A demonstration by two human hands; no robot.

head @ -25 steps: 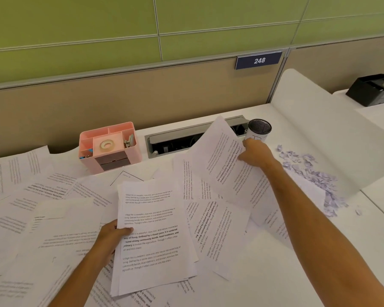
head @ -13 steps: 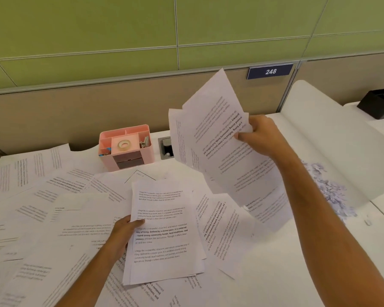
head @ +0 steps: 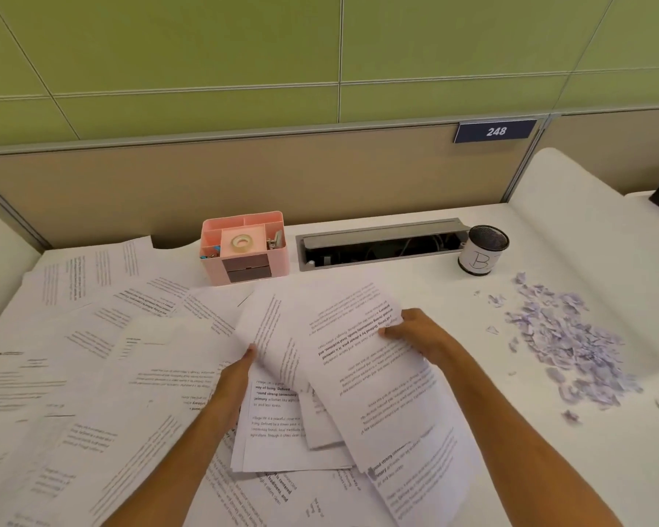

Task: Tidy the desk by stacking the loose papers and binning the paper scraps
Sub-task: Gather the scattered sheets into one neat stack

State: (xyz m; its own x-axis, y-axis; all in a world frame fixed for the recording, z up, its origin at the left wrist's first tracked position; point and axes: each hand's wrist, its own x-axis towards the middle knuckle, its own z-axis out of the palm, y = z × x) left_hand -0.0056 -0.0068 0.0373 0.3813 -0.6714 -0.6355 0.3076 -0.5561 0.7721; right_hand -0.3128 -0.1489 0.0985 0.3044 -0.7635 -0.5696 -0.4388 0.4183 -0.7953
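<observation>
Printed white sheets [head: 103, 359] lie scattered over the left and middle of the white desk [head: 453, 298]. My right hand [head: 415, 332] grips a few sheets [head: 362, 367] by their right edge and holds them low over a small stack [head: 278, 439] in front of me. My left hand [head: 240, 370] holds the left edge of that stack, its fingers tucked under the lowered sheets. A heap of pale lilac paper scraps [head: 567, 344] lies on the desk at the right. A small black mesh cup with a white label [head: 482, 254] stands behind the scraps.
A pink desk organiser [head: 244, 249] with a tape roll stands at the back centre. Beside it is an open grey cable tray [head: 381, 241] set into the desk. A beige and green partition runs behind. A curved white divider [head: 586, 230] bounds the right side.
My right hand lifted the sheets from the back right, swung them high, then brought them down left onto the stack. My left hand slid slightly up the stack's edge.
</observation>
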